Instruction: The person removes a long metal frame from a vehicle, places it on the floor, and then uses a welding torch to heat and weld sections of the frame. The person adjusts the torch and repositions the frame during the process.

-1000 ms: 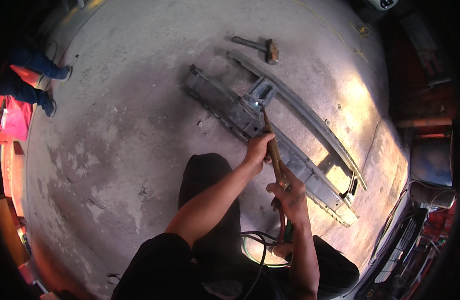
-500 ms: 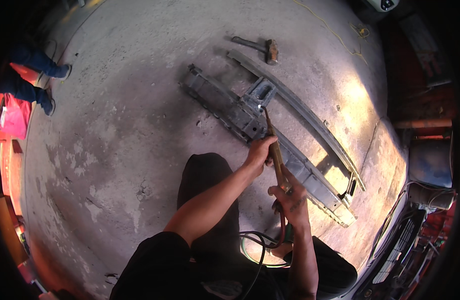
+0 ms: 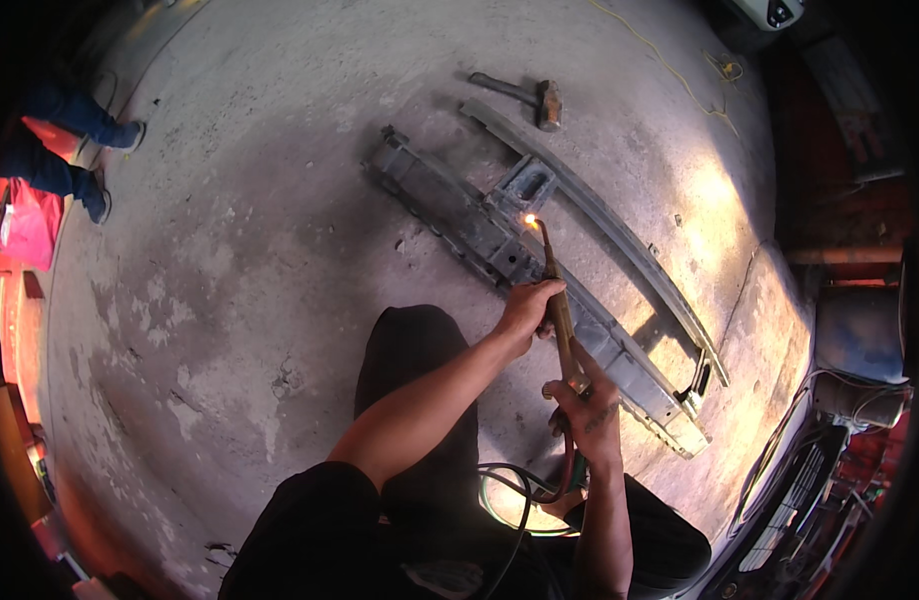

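Note:
A brass-coloured gas torch [image 3: 563,322] slants across the middle, its bent tip pointing at a grey metal car frame part [image 3: 450,205] on the floor. An orange-yellow glow [image 3: 530,219] burns where the tip meets the bracket [image 3: 525,183] joining its two long rails. My left hand [image 3: 526,310] is closed around the torch's front part. Farther back, my right hand [image 3: 588,405] grips the handle near its valves, which the fingers partly hide. Red and green hoses [image 3: 570,465] run down from the handle toward my legs.
A sledgehammer [image 3: 548,105] lies beyond the frame part. Another person's legs [image 3: 80,140] are at the far left, near a pink bag [image 3: 30,225]. A yellow cord [image 3: 670,65] crosses the floor at upper right. Along the right edge stand a grille [image 3: 780,515] and a dark container [image 3: 860,335].
The torch and both hands have shifted slightly right and down. The small white light at its tip has become a larger orange-yellow glow.

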A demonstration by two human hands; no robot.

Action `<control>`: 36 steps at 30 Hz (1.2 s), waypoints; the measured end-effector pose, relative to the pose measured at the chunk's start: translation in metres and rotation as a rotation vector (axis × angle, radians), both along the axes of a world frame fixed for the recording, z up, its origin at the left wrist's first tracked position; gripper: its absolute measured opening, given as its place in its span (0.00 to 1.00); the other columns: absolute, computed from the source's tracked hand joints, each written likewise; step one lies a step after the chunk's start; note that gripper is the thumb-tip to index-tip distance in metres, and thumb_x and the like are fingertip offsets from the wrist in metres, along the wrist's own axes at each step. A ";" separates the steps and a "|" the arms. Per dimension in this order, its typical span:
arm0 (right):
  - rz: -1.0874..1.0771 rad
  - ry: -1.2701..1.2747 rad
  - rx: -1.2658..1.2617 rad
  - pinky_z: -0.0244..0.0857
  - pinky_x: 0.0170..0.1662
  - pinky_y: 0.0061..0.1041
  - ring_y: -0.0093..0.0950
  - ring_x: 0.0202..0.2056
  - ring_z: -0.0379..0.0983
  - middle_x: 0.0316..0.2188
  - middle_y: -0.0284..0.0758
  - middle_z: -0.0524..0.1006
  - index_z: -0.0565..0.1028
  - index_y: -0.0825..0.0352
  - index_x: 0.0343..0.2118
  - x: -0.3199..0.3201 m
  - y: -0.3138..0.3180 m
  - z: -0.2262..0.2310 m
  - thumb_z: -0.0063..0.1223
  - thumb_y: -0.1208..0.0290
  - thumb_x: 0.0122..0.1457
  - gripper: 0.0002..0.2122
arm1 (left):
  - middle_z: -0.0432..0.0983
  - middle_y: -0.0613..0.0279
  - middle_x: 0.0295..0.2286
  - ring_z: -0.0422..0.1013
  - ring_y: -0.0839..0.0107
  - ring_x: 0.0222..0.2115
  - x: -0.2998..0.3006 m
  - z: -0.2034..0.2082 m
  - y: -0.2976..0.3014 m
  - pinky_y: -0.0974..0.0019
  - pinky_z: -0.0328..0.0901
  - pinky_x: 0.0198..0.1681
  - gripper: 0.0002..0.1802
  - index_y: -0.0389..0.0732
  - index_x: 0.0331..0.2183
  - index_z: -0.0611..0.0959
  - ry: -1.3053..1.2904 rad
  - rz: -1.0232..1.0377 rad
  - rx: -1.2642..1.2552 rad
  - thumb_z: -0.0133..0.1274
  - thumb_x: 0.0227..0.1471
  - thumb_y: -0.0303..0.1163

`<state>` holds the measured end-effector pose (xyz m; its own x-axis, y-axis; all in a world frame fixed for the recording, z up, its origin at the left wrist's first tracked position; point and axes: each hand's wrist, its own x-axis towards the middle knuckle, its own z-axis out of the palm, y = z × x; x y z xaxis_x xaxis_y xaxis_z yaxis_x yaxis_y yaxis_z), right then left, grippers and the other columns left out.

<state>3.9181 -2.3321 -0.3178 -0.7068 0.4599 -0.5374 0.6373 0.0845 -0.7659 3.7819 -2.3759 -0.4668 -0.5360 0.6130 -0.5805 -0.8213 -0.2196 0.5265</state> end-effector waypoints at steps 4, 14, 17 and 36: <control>0.014 0.033 0.002 0.63 0.18 0.21 0.20 0.15 0.69 0.21 0.33 0.76 0.66 0.68 0.61 -0.001 0.000 -0.003 0.57 0.78 0.52 0.30 | 0.73 0.65 0.19 0.65 0.75 0.13 0.000 -0.002 0.000 0.69 0.53 0.14 0.14 0.40 0.29 0.80 -0.012 0.014 -0.024 0.53 0.56 0.41; 0.091 0.046 0.032 0.63 0.18 0.21 0.20 0.15 0.70 0.22 0.33 0.75 0.66 0.68 0.61 -0.017 -0.002 -0.010 0.58 0.77 0.52 0.30 | 0.69 0.65 0.14 0.62 0.76 0.09 -0.012 -0.004 -0.005 0.70 0.52 0.10 0.15 0.41 0.24 0.76 -0.068 0.133 0.012 0.54 0.55 0.41; 0.101 0.059 0.032 0.64 0.18 0.21 0.20 0.15 0.70 0.22 0.33 0.75 0.66 0.68 0.61 -0.021 -0.002 -0.012 0.58 0.77 0.51 0.30 | 0.69 0.65 0.14 0.62 0.76 0.09 -0.016 -0.003 -0.007 0.70 0.52 0.10 0.15 0.41 0.24 0.76 -0.081 0.150 0.009 0.54 0.55 0.41; 0.002 -0.005 0.005 0.65 0.18 0.22 0.21 0.16 0.71 0.25 0.35 0.75 0.68 0.65 0.60 -0.002 0.002 0.001 0.60 0.79 0.52 0.30 | 0.75 0.64 0.20 0.67 0.76 0.14 -0.002 0.001 -0.001 0.70 0.55 0.14 0.14 0.39 0.28 0.81 0.020 -0.013 -0.035 0.54 0.55 0.41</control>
